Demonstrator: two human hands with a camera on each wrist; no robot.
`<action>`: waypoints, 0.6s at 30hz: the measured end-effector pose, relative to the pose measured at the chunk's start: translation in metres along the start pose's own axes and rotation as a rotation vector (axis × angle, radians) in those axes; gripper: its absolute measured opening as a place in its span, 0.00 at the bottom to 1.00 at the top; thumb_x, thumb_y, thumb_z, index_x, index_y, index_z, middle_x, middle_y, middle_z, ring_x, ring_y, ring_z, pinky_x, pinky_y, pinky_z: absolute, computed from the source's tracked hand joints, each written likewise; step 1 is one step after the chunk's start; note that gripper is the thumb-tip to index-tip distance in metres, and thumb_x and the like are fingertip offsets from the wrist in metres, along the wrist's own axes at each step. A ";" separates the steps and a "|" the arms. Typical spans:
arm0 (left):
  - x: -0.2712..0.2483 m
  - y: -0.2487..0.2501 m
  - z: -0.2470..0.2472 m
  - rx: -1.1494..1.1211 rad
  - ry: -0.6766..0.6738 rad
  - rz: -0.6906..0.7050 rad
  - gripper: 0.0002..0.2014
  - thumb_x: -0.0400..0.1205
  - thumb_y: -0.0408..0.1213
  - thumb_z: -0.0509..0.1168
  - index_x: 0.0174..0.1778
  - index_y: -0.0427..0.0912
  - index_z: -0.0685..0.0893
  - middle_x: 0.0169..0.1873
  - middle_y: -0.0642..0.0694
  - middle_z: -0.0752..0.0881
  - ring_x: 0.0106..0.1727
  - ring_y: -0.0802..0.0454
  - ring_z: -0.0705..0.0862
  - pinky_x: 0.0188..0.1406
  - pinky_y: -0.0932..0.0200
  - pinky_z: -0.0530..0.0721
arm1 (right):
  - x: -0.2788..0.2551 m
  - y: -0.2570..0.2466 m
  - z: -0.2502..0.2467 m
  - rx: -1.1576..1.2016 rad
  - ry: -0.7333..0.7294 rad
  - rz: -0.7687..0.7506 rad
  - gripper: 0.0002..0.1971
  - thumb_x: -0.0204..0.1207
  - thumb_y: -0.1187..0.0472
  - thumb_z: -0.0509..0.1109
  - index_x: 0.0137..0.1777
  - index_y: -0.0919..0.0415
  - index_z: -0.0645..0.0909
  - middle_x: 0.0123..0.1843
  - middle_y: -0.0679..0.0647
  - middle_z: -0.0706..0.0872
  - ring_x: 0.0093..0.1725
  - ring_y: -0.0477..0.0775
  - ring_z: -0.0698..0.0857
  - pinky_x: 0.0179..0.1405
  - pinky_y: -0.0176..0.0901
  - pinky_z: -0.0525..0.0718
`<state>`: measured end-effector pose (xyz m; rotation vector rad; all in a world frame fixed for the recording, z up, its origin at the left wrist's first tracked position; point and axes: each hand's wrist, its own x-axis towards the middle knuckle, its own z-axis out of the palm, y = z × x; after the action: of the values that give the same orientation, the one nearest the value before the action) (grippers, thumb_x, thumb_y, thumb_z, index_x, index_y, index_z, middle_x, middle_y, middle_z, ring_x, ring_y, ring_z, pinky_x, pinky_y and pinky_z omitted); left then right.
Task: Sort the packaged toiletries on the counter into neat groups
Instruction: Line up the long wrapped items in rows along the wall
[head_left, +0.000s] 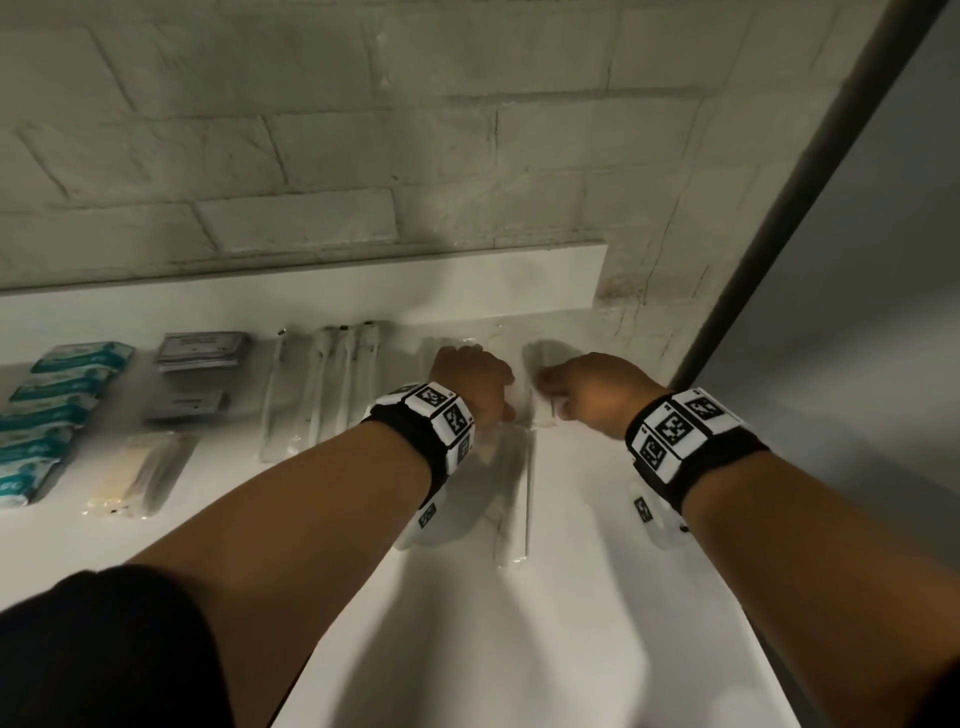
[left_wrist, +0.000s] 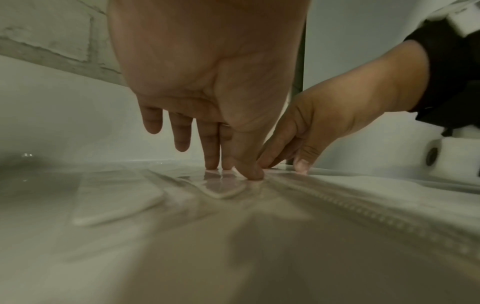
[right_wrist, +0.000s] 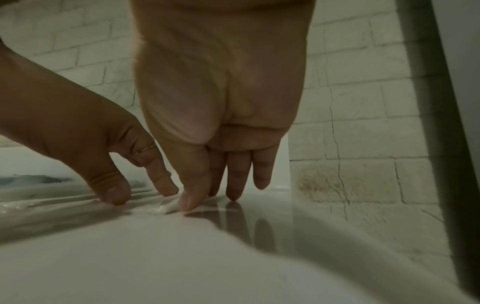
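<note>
both hands (head_left: 470, 376) (head_left: 597, 389) press straight fingertips (left_wrist: 211, 164) onto clear packets (head_left: 511, 493).

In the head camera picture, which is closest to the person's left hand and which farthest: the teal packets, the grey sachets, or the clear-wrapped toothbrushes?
Measured from the left hand in the head view:
1. Clear-wrapped toothbrushes, just to the hand's left, lying in a row.
2. Grey sachets, farther left, near the back of the counter.
3. Teal packets, farthest, at the counter's far left edge of the picture.

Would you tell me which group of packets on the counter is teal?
The teal packets at the counter's far left, in an overlapping row; the other groups are grey, cream or clear.
</note>
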<state>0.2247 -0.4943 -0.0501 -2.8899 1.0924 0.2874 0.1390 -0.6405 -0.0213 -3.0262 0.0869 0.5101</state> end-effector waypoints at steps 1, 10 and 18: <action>0.000 0.000 -0.001 -0.004 -0.003 -0.007 0.30 0.75 0.58 0.69 0.73 0.57 0.76 0.74 0.51 0.75 0.77 0.49 0.69 0.77 0.51 0.60 | -0.001 -0.001 -0.001 0.006 0.024 0.007 0.20 0.81 0.59 0.63 0.73 0.51 0.78 0.70 0.55 0.81 0.68 0.61 0.79 0.66 0.48 0.77; -0.004 0.003 -0.014 -0.001 -0.047 -0.014 0.18 0.76 0.55 0.66 0.60 0.57 0.86 0.63 0.50 0.85 0.64 0.45 0.82 0.65 0.50 0.75 | -0.030 -0.072 -0.002 0.089 -0.212 0.163 0.22 0.78 0.47 0.67 0.65 0.61 0.81 0.62 0.57 0.85 0.59 0.57 0.84 0.53 0.44 0.81; -0.007 0.004 -0.016 -0.028 -0.058 -0.035 0.21 0.74 0.55 0.70 0.62 0.55 0.86 0.61 0.49 0.86 0.62 0.45 0.83 0.64 0.49 0.79 | -0.023 -0.063 0.011 0.349 -0.175 0.326 0.22 0.74 0.63 0.75 0.65 0.68 0.74 0.45 0.58 0.84 0.40 0.56 0.86 0.27 0.40 0.76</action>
<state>0.2195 -0.4940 -0.0334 -2.9021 1.0358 0.3857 0.1182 -0.5758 -0.0200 -2.6230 0.5978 0.6970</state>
